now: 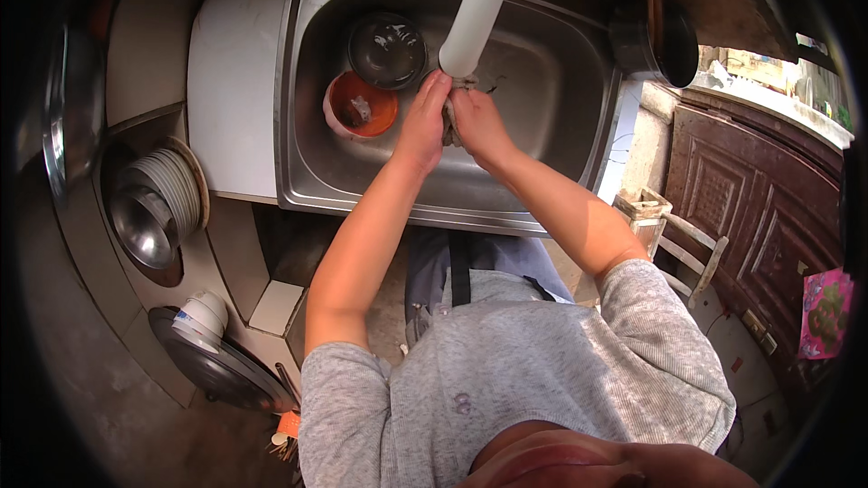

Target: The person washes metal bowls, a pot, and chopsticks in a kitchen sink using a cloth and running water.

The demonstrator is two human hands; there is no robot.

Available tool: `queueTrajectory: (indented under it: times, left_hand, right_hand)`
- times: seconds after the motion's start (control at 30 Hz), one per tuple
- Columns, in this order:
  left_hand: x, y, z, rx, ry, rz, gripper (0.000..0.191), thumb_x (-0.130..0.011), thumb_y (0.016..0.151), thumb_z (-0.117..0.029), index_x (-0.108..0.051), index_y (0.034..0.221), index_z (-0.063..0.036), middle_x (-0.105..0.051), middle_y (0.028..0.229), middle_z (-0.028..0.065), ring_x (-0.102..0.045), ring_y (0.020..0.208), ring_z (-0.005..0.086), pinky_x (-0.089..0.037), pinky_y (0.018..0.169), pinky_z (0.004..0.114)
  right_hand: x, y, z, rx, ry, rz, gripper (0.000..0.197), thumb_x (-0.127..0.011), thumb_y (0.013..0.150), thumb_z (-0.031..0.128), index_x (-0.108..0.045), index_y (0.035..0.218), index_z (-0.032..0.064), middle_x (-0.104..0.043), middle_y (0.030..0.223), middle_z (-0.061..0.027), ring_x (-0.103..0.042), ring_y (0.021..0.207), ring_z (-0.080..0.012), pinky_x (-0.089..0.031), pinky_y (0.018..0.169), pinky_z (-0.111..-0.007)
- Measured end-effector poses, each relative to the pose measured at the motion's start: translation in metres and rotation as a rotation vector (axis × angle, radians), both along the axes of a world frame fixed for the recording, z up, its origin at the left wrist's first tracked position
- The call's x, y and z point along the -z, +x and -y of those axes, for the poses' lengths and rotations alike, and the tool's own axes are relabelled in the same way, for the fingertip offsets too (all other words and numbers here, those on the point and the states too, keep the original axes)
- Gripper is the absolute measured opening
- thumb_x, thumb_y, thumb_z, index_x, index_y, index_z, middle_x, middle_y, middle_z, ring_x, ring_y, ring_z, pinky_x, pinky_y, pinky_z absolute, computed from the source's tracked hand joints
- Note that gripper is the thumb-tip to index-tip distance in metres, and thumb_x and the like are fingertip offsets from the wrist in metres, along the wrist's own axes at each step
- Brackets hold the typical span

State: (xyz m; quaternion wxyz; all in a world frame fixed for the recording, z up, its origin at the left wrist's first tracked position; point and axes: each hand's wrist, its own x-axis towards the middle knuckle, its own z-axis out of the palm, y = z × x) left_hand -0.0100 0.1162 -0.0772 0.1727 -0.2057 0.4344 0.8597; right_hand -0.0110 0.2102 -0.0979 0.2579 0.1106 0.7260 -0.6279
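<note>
Both of my hands meet over a stainless steel sink (502,207), just beneath the end of a white faucet spout (478,17). A greyish, bunched-up cloth (450,129) is squeezed between my left hand (426,118) and my right hand (480,123). Part of the cloth shows above and below my fingers; the rest is hidden by them. To the left of my hands, an orange-lined bowl (386,108) sits in the basin with a small pale lump inside. Behind it lies a dark, shiny round bowl (388,53) that touches or nearly touches the orange one.
Left of the sink is a white countertop (234,81). Further left stand stacked plates (178,183), a metal bowl (142,227), white bowls (202,318) and a dark pot lid (210,359). A black container (654,47) stands at the sink's right; a wooden chair (692,251) is by a brown door (753,190).
</note>
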Motion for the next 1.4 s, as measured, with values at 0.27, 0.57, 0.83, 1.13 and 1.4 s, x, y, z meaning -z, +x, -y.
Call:
queueTrajectory:
  times: [0.27,0.57,0.83,1.13,1.4]
  left_hand:
    - [0.017,0.01,0.003,-0.034,-0.257,-0.115,0.042,-0.026,0.095,-0.031,-0.039,0.127,-0.0057,-0.045,0.121,0.0082,-0.042,0.112,0.0165,-0.03,0.096,0.028]
    - [0.021,-0.001,0.019,-0.009,0.271,0.311,0.038,-0.036,0.093,-0.034,-0.047,0.116,-0.0062,-0.057,0.104,0.0092,-0.054,0.097,0.0192,-0.045,0.081,0.034]
    - [0.026,-0.019,0.06,-0.038,0.49,0.217,0.063,-0.023,0.089,-0.055,-0.04,0.122,-0.0031,-0.046,0.12,0.0226,-0.045,0.112,0.0388,-0.042,0.088,0.05]
    - [0.012,-0.015,0.059,-0.015,0.703,0.068,0.072,-0.031,0.086,-0.057,-0.035,0.126,0.0028,-0.044,0.123,0.0216,-0.043,0.114,0.0344,-0.037,0.094,0.047]
    - [0.009,-0.013,0.032,-0.161,0.584,0.048,0.05,-0.036,0.091,-0.039,-0.041,0.123,-0.0007,-0.048,0.12,0.0154,-0.048,0.11,0.0274,-0.039,0.093,0.038]
  right_hand:
    - [-0.035,-0.024,-0.001,-0.154,-0.094,0.028,0.026,-0.044,0.084,0.024,-0.056,0.084,0.0013,-0.057,0.076,-0.012,-0.055,0.066,-0.0218,-0.043,0.056,-0.035]
    - [-0.049,-0.053,-0.023,-1.313,0.393,-0.578,0.015,-0.055,0.071,0.018,-0.055,0.076,0.0039,-0.058,0.08,-0.0134,-0.056,0.072,-0.0301,-0.045,0.064,-0.04]
    - [-0.04,-0.058,-0.075,-1.002,0.615,-0.739,0.022,-0.063,0.063,0.016,-0.052,0.078,0.0045,-0.052,0.097,-0.0069,-0.052,0.088,-0.0291,-0.046,0.07,-0.039]
    - [-0.048,-0.007,-0.027,0.111,0.203,-0.53,0.049,-0.061,0.065,0.01,-0.044,0.109,-0.002,-0.047,0.111,-0.0159,-0.048,0.099,-0.0314,-0.039,0.086,-0.035]
    - [-0.036,0.008,0.023,-0.184,0.384,-0.827,0.041,-0.057,0.065,0.001,-0.05,0.106,0.0037,-0.05,0.107,-0.0162,-0.046,0.097,-0.0352,-0.041,0.082,-0.042]
